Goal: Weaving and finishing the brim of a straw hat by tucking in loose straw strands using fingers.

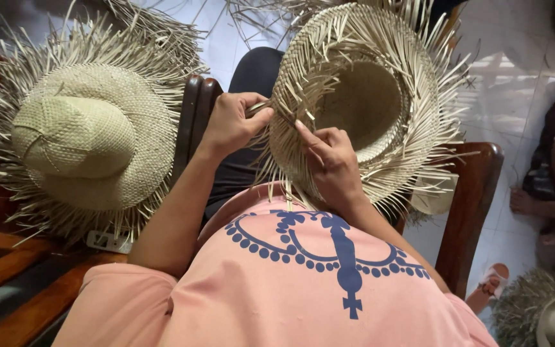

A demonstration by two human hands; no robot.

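Observation:
An unfinished straw hat (pixel 361 96) lies upside down on my lap, its hollow crown facing up and loose strands sticking out all round the brim. My left hand (pixel 231 122) pinches strands at the brim's left edge between thumb and fingers. My right hand (pixel 332 160) rests on the near part of the brim, forefinger pressing a strand into the weave. I wear a pink shirt with a blue print.
A second straw hat (pixel 85 138), crown up with a ragged brim, sits on a wooden chair (pixel 8 270) to my left. Wooden armrests (pixel 473 212) flank me. Another person's legs and feet (pixel 547 193) are at right on the white tiled floor. More straw work (pixel 541 308) lies bottom right.

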